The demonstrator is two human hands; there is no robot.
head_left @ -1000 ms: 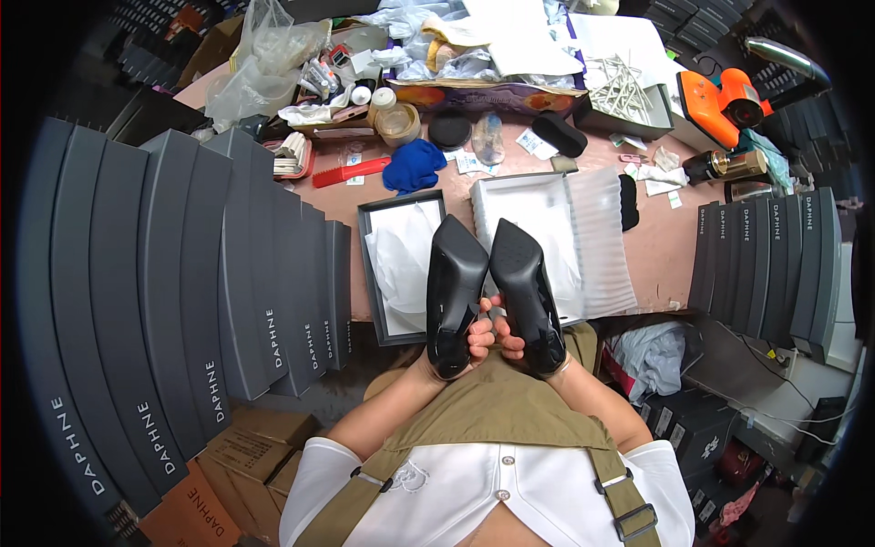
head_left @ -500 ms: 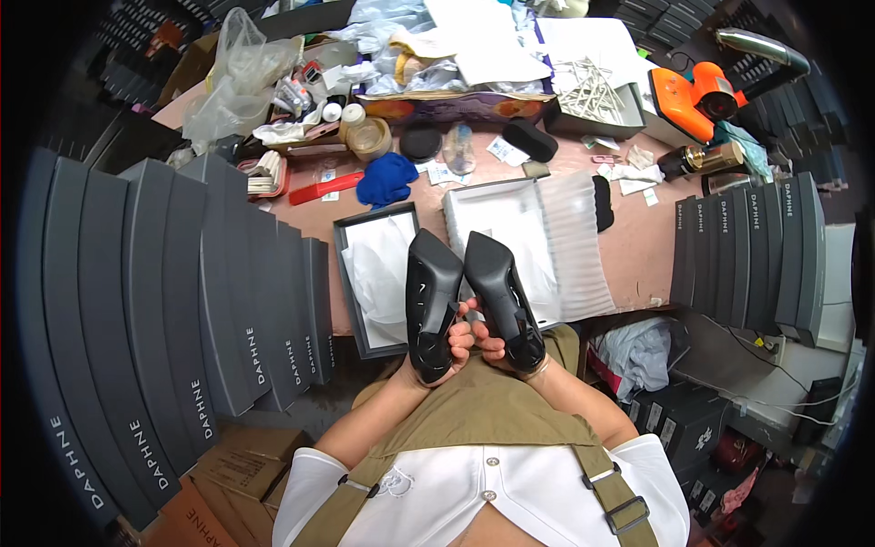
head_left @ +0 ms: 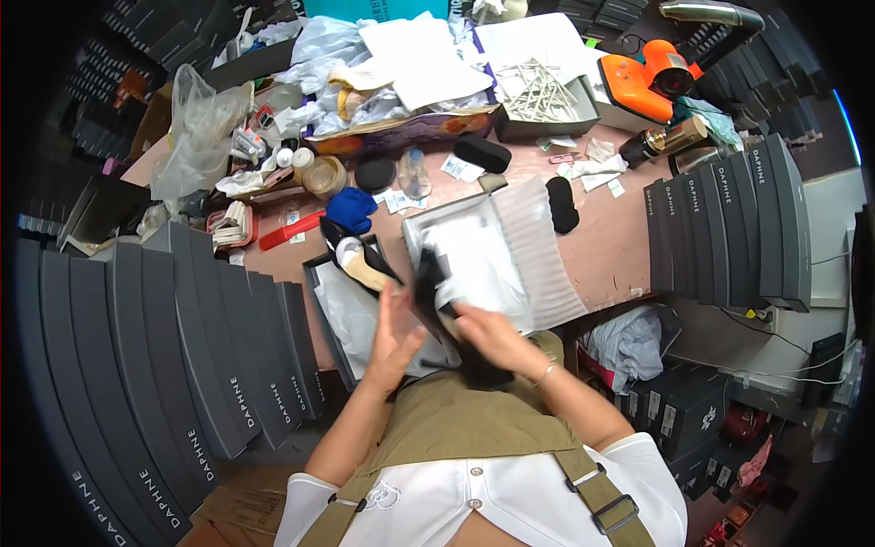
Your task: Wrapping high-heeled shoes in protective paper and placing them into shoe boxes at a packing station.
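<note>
Now 1 shoe [head_left: 360, 264] lies boxed; right hand [head_left: 488, 333] grips the other shoe [head_left: 433, 292], left hand [head_left: 394, 333] spread.

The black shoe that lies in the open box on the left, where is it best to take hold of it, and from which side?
Grip the black shoe around its middle, coming from above. It lies on its side on white paper in the open box, tan lining facing up, so the narrow waist is exposed. The left hand is nearest.

Grey box stacks [head_left: 164, 365] flanking narrow pink tabletop [head_left: 606, 246].
</note>
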